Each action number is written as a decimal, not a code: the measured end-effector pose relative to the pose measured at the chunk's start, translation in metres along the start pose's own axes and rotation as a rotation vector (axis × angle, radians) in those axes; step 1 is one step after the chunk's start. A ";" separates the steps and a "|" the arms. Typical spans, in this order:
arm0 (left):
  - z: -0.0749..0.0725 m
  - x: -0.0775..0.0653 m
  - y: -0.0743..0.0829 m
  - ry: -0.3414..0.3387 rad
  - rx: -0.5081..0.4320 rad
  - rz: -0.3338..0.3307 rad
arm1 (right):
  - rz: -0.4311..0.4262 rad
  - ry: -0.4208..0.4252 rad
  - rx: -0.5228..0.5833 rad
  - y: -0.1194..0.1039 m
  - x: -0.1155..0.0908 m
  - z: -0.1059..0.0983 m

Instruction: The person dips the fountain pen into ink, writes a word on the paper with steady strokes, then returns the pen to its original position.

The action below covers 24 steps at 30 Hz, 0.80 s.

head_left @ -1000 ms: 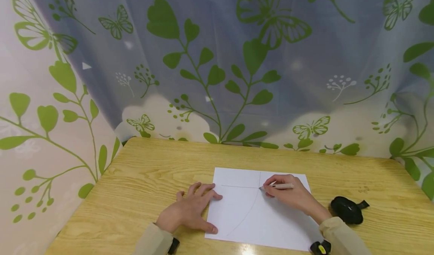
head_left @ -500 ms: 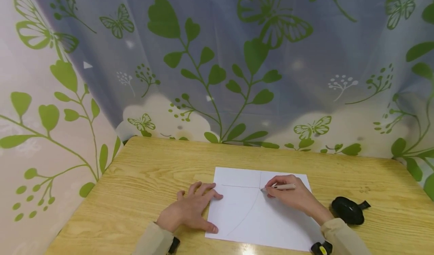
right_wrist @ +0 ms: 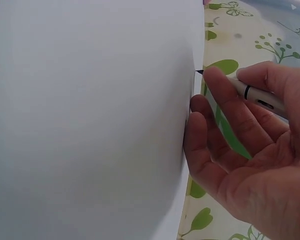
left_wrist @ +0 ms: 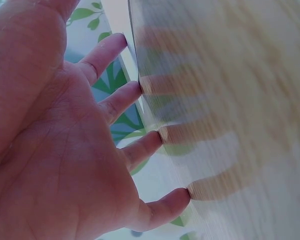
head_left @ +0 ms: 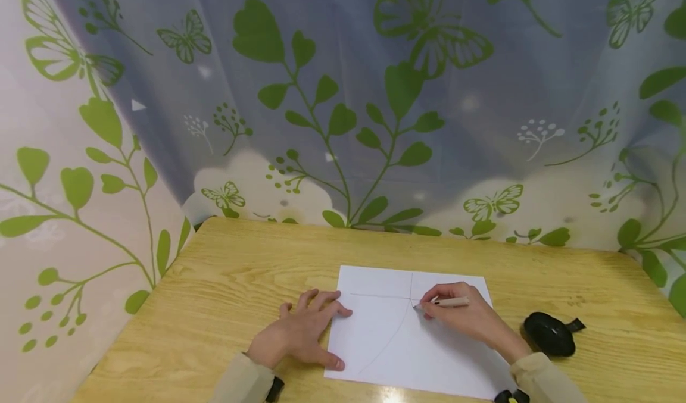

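A white sheet of paper (head_left: pixel 386 349) lies on the wooden table, with a thin horizontal line, a short vertical line and a long curve drawn on it. My right hand (head_left: pixel 463 311) pinches a light-coloured pen (head_left: pixel 452 302) between thumb and fingers. Its dark tip is at the paper, just below where the lines cross; the right wrist view shows the pen (right_wrist: pixel 260 96) and the curled lower fingers resting against the sheet. My left hand (head_left: pixel 302 331) rests with spread fingers at the paper's left edge. In the left wrist view its fingertips (left_wrist: pixel 176 202) touch the surface.
A black rounded object with a strap (head_left: pixel 549 333) lies on the table (head_left: pixel 241 260) beside the right forearm. Behind the table hangs a curtain (head_left: pixel 332 93) with green leaves and butterflies. Dark wrist devices show near both cuffs.
My right hand and the pen have moved slightly down the sheet, and a short new stroke shows below the crossing. The left hand and the paper stay in place.
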<state>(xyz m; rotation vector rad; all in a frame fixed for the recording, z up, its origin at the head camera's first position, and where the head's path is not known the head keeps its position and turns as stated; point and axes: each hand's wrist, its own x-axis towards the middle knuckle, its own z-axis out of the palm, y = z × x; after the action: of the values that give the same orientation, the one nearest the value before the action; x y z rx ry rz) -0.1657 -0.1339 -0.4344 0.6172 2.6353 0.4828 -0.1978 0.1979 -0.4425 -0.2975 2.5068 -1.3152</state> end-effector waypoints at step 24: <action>0.000 -0.001 0.001 0.006 0.011 0.004 | -0.039 -0.061 -0.015 0.000 -0.016 -0.001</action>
<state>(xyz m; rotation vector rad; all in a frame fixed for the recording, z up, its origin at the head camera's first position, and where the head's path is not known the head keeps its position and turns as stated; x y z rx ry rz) -0.1646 -0.1340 -0.4336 0.6257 2.6442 0.4723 -0.1829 0.2041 -0.4389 -0.3859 2.4728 -1.2830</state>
